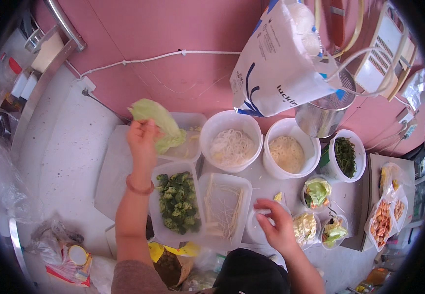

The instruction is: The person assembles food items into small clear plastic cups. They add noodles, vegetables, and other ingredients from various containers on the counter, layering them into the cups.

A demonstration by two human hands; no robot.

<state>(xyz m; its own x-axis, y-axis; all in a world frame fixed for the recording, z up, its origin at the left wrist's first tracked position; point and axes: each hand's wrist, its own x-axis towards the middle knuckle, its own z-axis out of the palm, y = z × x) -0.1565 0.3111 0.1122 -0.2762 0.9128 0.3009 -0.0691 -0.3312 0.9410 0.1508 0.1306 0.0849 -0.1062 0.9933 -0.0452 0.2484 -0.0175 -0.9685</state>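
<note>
My left hand (143,137) pinches a pale green cabbage leaf (159,117). It is raised over a rectangular clear plastic tub (193,119) at the back left, which holds a few leafy scraps. Below that forearm sits a tub of broccoli florets (179,201). Beside it, another tub (246,188) contains thin pale strips. My right hand (277,228) hovers at a round clear plastic bowl (255,230), fingers apart over its rim; whether they touch it I cannot tell. Close by on the right stand several round bowls with cabbage and other vegetables, one being a bowl of leaves (317,192).
White buckets hold translucent noodles (232,147), paler noodles (287,153) and dark green strands (344,157). Above them hang a white paper bag (276,63) and a metal strainer (324,115). Reddish-brown pieces (381,223) fill a container far right. Bags (58,245) lie lower left.
</note>
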